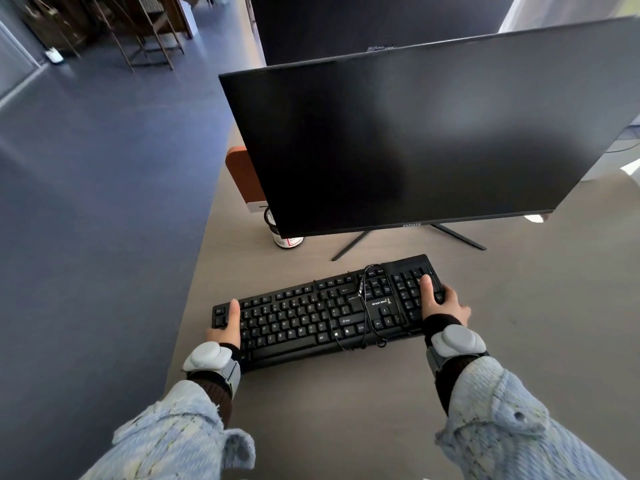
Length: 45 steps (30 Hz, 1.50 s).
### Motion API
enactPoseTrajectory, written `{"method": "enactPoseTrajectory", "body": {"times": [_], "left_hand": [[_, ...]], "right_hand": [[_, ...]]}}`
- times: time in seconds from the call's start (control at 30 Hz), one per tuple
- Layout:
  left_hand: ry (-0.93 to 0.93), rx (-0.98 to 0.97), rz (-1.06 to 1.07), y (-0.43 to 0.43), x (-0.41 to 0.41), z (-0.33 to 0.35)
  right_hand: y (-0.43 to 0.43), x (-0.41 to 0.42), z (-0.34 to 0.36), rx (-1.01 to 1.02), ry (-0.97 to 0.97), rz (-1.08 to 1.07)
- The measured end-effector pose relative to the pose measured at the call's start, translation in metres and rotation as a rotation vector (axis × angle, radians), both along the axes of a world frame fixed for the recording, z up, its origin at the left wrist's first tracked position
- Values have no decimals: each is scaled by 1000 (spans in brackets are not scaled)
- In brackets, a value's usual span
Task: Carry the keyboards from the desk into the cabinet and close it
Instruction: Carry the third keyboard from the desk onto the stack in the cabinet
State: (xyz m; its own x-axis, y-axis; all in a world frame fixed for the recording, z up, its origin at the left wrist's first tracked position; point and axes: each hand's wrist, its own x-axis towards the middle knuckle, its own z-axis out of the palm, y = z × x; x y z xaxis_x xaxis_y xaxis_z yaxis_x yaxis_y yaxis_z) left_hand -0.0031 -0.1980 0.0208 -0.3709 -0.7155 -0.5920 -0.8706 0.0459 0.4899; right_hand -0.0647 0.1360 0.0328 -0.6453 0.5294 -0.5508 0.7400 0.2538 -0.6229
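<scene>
A black keyboard [322,313] lies on the grey desk [519,306] in front of a dark monitor. Its thin black cable is wound in loops across the keys near the arrow block. My left hand [227,327] grips the keyboard's left end, thumb on top of the keys and fingers under the edge. My right hand [441,303] grips the right end the same way, thumb lying on the number pad. No cabinet is in view.
A large black monitor [415,140] on a V-shaped stand rises just behind the keyboard. A small jar [285,237] and an orange-brown divider panel [244,174] stand at the desk's left edge. Blue-grey floor [97,202] lies left of the desk, with wooden chairs [152,32] far back.
</scene>
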Motion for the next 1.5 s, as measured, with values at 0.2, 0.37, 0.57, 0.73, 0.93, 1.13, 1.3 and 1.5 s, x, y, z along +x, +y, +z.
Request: {"method": "enactPoseTrajectory", "body": {"times": [0.2, 0.37, 0.57, 0.73, 0.93, 1.13, 1.3, 1.5], "left_hand": [[12, -52, 5, 7, 42, 18], [71, -65, 82, 7, 79, 27], [100, -92, 116, -4, 119, 37], [90, -108, 180, -22, 151, 50], [179, -96, 294, -57, 197, 64], [273, -84, 385, -106, 265, 76], [306, -66, 535, -152, 340, 89], [267, -112, 634, -208, 429, 102]], "right_hand": [[3, 25, 13, -24, 44, 25], [-2, 42, 24, -59, 84, 77], [-20, 56, 35, -81, 127, 147], [-45, 67, 48, -95, 163, 217], [-95, 83, 71, -85, 239, 321], [-162, 121, 88, -59, 298, 414], [-233, 174, 93, -79, 302, 517], [-314, 239, 90, -117, 292, 635]]}}
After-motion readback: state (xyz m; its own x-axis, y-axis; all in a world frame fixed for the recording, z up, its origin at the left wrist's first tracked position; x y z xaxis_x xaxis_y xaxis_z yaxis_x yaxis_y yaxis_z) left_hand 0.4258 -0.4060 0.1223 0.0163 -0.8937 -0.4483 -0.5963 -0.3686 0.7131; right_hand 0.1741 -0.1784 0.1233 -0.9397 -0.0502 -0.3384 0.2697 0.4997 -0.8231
